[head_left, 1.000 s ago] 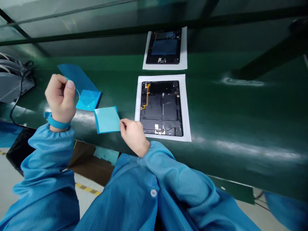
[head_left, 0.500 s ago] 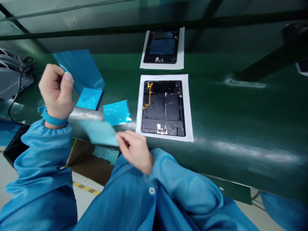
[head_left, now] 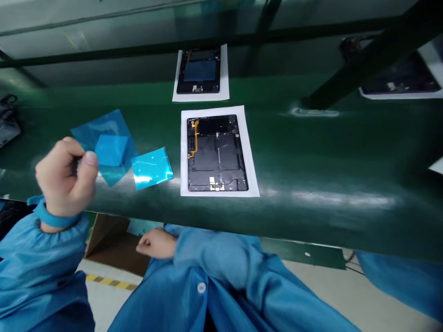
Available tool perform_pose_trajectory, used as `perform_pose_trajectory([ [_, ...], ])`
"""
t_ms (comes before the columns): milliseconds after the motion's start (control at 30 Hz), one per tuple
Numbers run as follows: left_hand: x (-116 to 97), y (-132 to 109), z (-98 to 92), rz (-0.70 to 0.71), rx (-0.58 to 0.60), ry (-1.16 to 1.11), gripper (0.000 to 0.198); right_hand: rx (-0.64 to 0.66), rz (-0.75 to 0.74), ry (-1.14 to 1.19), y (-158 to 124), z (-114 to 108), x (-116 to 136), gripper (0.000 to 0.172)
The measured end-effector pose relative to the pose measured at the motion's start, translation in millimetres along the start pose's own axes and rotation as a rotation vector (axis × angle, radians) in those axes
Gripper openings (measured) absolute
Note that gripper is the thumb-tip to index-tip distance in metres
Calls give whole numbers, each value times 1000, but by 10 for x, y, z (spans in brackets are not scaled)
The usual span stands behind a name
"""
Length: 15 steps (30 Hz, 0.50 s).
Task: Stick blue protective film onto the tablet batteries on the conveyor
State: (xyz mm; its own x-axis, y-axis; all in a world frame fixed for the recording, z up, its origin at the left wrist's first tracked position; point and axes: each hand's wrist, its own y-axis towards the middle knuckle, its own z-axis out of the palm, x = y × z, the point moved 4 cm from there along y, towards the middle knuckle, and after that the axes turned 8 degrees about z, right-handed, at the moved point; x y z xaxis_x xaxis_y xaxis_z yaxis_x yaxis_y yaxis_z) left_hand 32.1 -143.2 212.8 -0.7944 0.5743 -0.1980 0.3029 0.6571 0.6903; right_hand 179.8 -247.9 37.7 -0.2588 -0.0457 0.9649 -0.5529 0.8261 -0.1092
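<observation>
My left hand (head_left: 67, 177), a blue band round its wrist, pinches a clear blue film sheet (head_left: 116, 121) by its edge. The film hangs tilted over a small blue stack of film pieces (head_left: 110, 150), which shows through it. Just right of that, a shiny blue film piece (head_left: 152, 168) lies on the green bench. Low at the bench's front edge, over the cardboard box, is my right hand (head_left: 157, 243), its fingers loosely bent and no sheet visible in them. An opened tablet (head_left: 218, 154) with an orange flex cable rests on a white sheet (head_left: 249, 175).
A second opened tablet (head_left: 199, 71) with a blue patch lies farther back. At the far right, another device (head_left: 398, 76) sits partly behind a dark green post (head_left: 346, 74). Pale sheets (head_left: 143, 227) lie in the cardboard box (head_left: 116, 249) below the bench (head_left: 311, 152).
My right hand has moved down and left to the box, and the pale sheet it held is out of it. The film in my left hand now overlaps the small stack. The view has shifted right.
</observation>
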Motion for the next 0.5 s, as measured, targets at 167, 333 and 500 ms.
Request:
perform_pose_trajectory([
  [167, -726, -71, 313, 127, 328, -77, 16, -209, -109, 81, -255, -1209, 451, 19],
  [333, -1193, -79, 803, 309, 399, -172, 11, -180, -123, 60, -186, -1911, 539, 30],
  [500, -1260, -84, 1045, 305, 482, -259, 10, -212, -122, 2, -231, -1966, 462, 25],
])
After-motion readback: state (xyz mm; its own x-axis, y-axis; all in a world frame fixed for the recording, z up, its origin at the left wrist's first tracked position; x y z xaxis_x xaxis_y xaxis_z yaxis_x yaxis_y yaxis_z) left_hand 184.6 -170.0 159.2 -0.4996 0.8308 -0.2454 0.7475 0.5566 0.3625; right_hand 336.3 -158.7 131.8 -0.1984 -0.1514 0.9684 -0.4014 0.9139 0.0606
